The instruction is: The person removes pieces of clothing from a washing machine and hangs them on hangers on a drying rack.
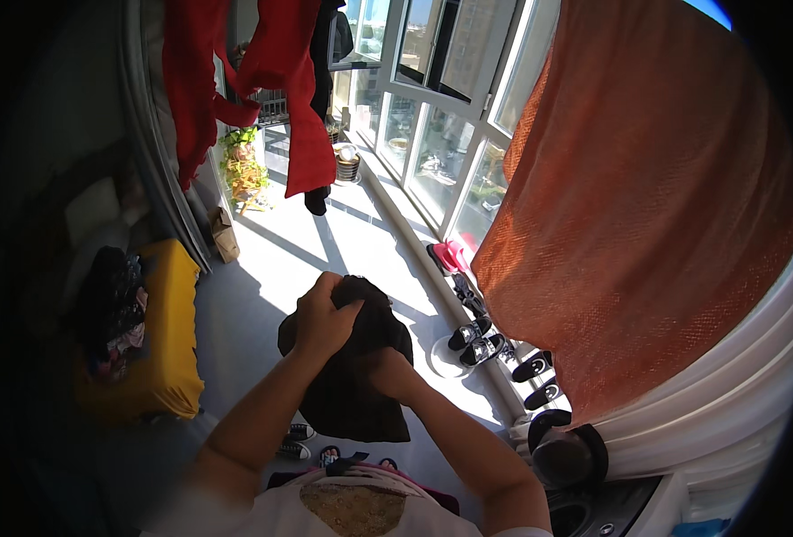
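Note:
A black cloth garment (352, 403) hangs in front of my body, its kind hard to make out. My left hand (325, 320) is closed on its upper part, with the thumb pointing right. Against the cloth's right side lies my right hand (395, 374), its fingers lost in the dark folds, so their grip does not show. The lower edge of the garment falls loose above my feet.
Red cloth (302, 125) hangs ahead, and an orange-brown cloth (629, 215) at the right. A yellow container (168, 331) with clothes (110, 304) stands left. Several shoes (477, 340) line the window ledge. A black hat (567, 456) sits near a dark appliance (616, 510).

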A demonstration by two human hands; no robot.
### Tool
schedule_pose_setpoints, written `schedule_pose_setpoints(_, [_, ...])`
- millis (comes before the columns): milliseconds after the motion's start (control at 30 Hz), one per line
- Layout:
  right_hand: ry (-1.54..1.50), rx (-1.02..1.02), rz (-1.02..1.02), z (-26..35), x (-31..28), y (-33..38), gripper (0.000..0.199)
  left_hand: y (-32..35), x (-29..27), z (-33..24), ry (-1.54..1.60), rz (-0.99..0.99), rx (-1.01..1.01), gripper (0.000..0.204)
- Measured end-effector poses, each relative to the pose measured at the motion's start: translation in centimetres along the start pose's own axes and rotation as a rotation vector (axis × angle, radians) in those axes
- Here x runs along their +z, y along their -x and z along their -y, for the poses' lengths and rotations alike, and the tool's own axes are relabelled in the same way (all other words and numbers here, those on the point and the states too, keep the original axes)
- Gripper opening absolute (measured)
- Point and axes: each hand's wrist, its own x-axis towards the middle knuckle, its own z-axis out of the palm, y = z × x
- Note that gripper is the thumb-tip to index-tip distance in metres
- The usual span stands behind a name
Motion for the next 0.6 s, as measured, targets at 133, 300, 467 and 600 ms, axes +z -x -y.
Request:
schedule_pose_setpoints(133, [0.399,-0.428,-0.030,-2.0,1.8,-0.2,0.017,-0.6,1.6,3.3,0.157,-0.009,-0.097,0.029])
schedule_pose_setpoints(300, [0.705,-0.707,-0.055,2.4,-0.5,0.8,0.015,-0.4,2.3,4.5,0.256,0.075,-0.255,0.027])
schedule_pose_setpoints(467, [0.605,-0.003,-0.007,-5.3,0.0,0.2,0.039,-1.0,-0.6,0.1,0.418,0.068,-0.283,0.020])
schedule_pose_setpoints(600, [0.858,0.159,0.002,-6.2,-4.1,1.4,0.044,-0.6,-1.6,1.5,0.456,0.064,-0.414,0.018])
